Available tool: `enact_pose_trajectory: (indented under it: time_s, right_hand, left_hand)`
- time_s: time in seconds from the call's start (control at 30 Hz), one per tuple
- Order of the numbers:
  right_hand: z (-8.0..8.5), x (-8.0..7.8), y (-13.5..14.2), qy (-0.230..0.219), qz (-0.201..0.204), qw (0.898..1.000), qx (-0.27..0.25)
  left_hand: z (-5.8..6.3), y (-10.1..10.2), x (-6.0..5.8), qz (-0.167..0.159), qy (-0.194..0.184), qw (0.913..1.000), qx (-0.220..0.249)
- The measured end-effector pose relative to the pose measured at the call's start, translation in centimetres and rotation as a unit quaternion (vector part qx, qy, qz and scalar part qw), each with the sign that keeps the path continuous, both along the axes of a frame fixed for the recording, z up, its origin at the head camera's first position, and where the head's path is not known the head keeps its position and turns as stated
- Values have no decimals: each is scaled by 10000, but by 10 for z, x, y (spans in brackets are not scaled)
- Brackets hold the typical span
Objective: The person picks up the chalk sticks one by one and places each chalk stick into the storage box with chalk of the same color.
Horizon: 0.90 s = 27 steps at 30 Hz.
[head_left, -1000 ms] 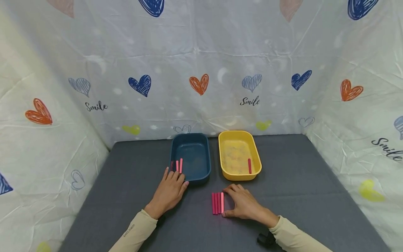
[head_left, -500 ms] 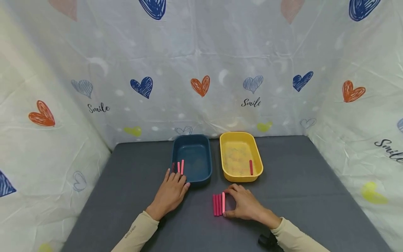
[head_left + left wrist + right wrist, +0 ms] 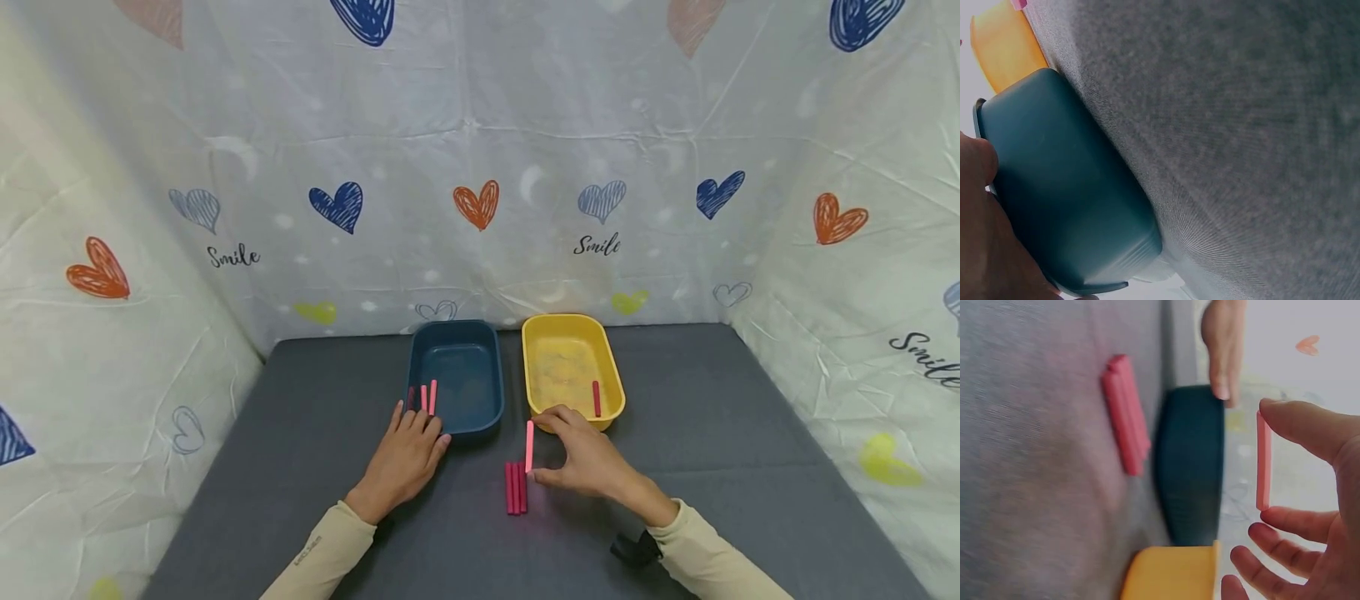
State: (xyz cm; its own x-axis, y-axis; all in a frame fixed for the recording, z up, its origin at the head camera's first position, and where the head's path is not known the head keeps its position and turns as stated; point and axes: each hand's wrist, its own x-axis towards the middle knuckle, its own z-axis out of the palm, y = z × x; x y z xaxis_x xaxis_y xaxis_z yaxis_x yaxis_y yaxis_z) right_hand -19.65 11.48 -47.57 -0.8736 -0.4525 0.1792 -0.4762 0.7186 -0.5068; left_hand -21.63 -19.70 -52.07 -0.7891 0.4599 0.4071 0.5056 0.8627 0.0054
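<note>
My right hand (image 3: 588, 454) holds a slim light pink stick (image 3: 529, 447) end to end, thumb at one end and a fingertip at the other. In the right wrist view the stick (image 3: 1264, 461) is off the table, with the other fingers spread apart from it. Three darker pink sticks (image 3: 516, 488) lie side by side on the cloth just below. My left hand (image 3: 401, 458) grips the near left rim of a dark blue tub (image 3: 468, 367), its fingertips partly hidden. Inside that tub stand two light pink sticks (image 3: 428, 397) and one dark stick (image 3: 411, 398).
A yellow tub (image 3: 566, 350) stands right of the blue one, a dark red stick (image 3: 596, 398) leaning inside it. Grey cloth (image 3: 675, 400) covers the table. Behind and at both sides hangs a heart-patterned curtain (image 3: 480, 150).
My right hand has lifted the light pink stick from the row's right end and moved it forward, toward the tubs. The left hand stays at the blue tub's rim.
</note>
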Motion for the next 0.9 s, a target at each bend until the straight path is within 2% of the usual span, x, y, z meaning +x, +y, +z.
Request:
enact_pose_trajectory:
  time_s: [0.1, 0.33, 0.7, 0.9]
  right_hand:
    - [7, -3, -1, 131, -7, 9999, -69]
    - [19, -10, -5, 54, -121, 9995, -287]
    - [30, -22, -12, 139, -28, 9984, -548]
    - [37, -30, -13, 226, 8, 9982, -561]
  left_hand:
    - [0, 0, 0, 13, -16, 10000, -22]
    - [-1, 0, 0, 54, -42, 10000, -42]
    - [0, -3, 2, 72, -50, 10000, -31]
    - [0, 2, 0, 0, -1, 10000, 17]
